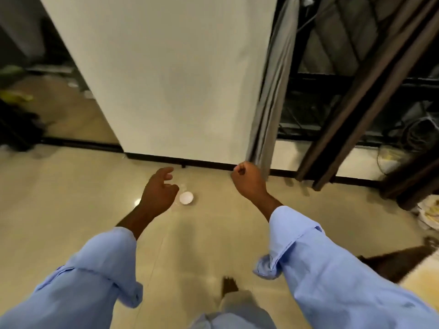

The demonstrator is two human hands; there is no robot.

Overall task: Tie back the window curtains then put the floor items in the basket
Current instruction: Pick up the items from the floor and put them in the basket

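Left hand hung loosely curled and empty over the glossy beige floor; right hand was clenched, holding nothing. Small white round item lay on the floor beside the left hand. Beyond stood a white wall, with grey curtain hanging at its right edge.

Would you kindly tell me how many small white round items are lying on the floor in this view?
1: a small white round item on the tiled floor, just beside the left hand. Others may lie hidden out of view.
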